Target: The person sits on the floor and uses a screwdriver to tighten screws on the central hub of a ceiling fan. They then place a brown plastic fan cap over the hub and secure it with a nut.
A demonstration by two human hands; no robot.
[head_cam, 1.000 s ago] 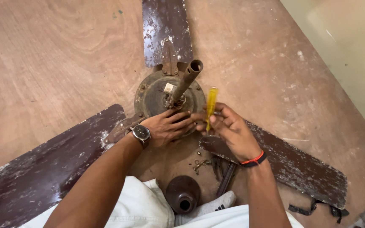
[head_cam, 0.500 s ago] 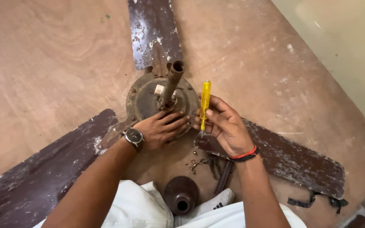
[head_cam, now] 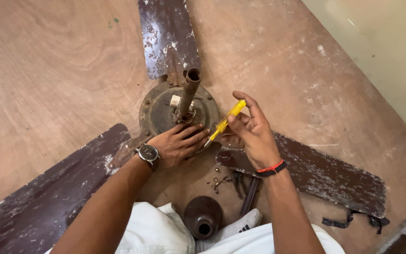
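Brown floor (head_cam: pixel 52 70); left hand (head_cam: pixel 179 143) flat on fan motor (head_cam: pixel 158 110); right hand (head_cam: pixel 252 131) pinching yellow screwdriver (head_cam: pixel 225 122).

A brown domed cap (head_cam: pixel 203 217), loose screws (head_cam: pixel 220 180) and a black strap (head_cam: pixel 353 220) lie on the wooden floor (head_cam: pixel 48 70).

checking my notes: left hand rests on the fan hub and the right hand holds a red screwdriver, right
Not quite. In the head view the screwdriver in the right hand is yellow, not red. The left hand does rest on the fan hub.
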